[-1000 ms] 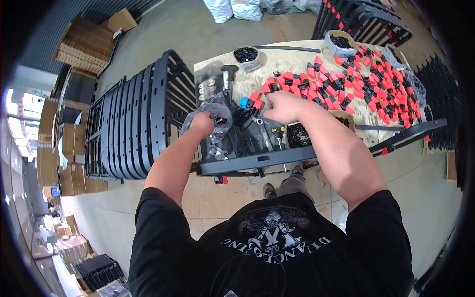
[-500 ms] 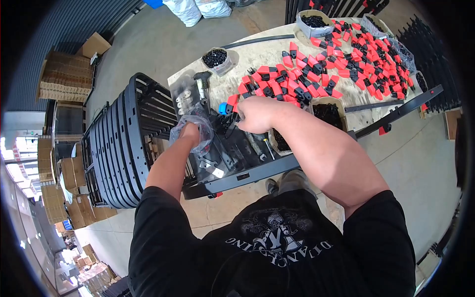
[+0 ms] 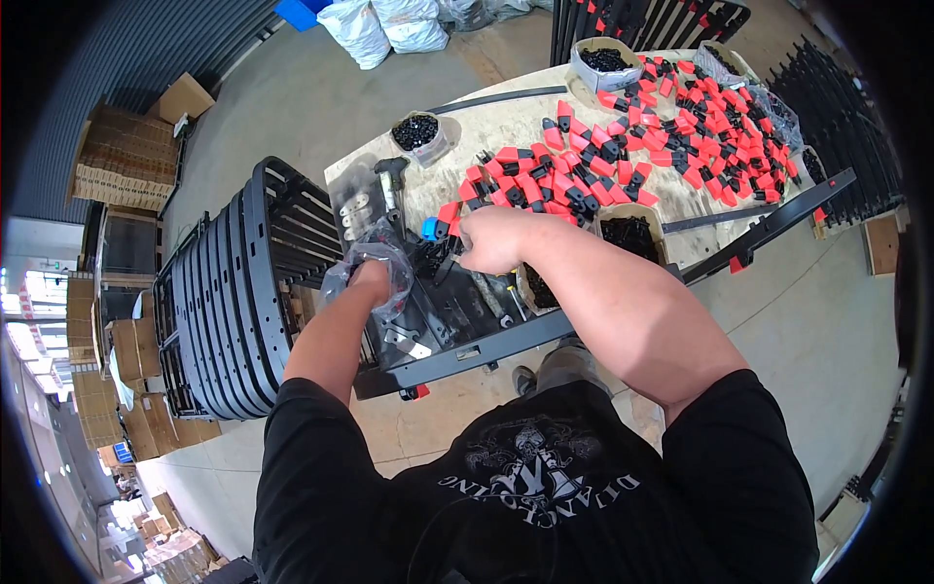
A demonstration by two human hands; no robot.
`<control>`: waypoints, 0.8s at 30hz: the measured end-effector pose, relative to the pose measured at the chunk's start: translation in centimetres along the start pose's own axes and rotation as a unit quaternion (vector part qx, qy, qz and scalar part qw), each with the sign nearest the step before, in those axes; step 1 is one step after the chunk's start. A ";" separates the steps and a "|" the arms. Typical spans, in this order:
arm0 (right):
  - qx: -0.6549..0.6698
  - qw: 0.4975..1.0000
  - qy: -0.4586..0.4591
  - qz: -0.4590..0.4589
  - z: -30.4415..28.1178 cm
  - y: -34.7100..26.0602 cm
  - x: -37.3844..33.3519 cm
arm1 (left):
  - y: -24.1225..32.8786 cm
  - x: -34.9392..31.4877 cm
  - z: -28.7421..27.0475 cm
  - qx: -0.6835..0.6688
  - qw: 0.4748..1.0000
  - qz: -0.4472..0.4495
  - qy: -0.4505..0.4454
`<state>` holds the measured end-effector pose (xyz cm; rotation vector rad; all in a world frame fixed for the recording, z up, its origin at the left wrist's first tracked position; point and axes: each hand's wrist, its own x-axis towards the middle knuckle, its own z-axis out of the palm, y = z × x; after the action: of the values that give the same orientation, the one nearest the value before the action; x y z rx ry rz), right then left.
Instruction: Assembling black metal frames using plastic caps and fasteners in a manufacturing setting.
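My left hand [image 3: 370, 276] reaches into a clear plastic bag [image 3: 394, 300] at the table's left end, and its fingers are hidden inside. Fingers curled, my right hand [image 3: 492, 239] is closed over the dark pile beside the bag; what it grips, if anything, is hidden. A blue round piece [image 3: 430, 229] and a red-and-black plastic part [image 3: 448, 214] lie just left of its knuckles. Behind my right hand spreads a heap of red-and-black plastic parts [image 3: 545, 180]. A hammer [image 3: 390, 183] lies beyond the bag. Close to my left wrist is a wrench [image 3: 407, 341].
A black slotted metal bar [image 3: 516, 338] runs along the table's near edge. Tubs of small black pieces stand at the back left [image 3: 416, 133] and back [image 3: 605, 63]; an open box [image 3: 630, 232] sits by my right forearm. Curved black metal frames [image 3: 219, 292] stand at left.
The whole view has shifted slightly. My left hand remains in the bag, and my right hand stays closed in nearly the same place by the blue piece.
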<state>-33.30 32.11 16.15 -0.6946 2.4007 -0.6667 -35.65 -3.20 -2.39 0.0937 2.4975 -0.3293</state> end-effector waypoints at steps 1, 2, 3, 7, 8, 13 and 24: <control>0.001 1.000 -0.005 0.008 0.1 0.2 0.0 | 0.3 -0.5 -0.6 -0.034 0.999 -0.004 0.011; 0.003 1.000 -0.009 0.017 0.0 0.2 -0.1 | 0.7 -1.0 -1.4 -0.034 0.999 -0.001 0.010; 0.003 1.000 -0.010 0.019 -0.1 0.1 -0.1 | 1.0 -1.6 -2.2 -0.038 0.999 0.004 0.023; -0.006 0.999 -0.034 0.021 -0.5 -0.5 0.0 | 0.3 -4.8 -4.4 -0.068 0.994 0.024 0.083; 0.006 1.000 -0.020 0.020 -0.4 -0.1 0.0 | 1.0 -5.9 -6.0 -0.068 0.994 0.026 0.085; -0.007 1.000 -0.016 -0.003 -0.3 -0.3 0.4 | 0.8 -11.8 -10.8 -0.234 0.965 -0.010 0.115; -0.006 1.000 0.018 0.025 -0.1 0.8 0.3 | 7.4 -32.6 -14.1 -0.364 0.796 0.278 0.397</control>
<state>-33.84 32.59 15.62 -0.6299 2.4486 -0.6508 -16.14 7.87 26.16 0.7589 3.0140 1.1397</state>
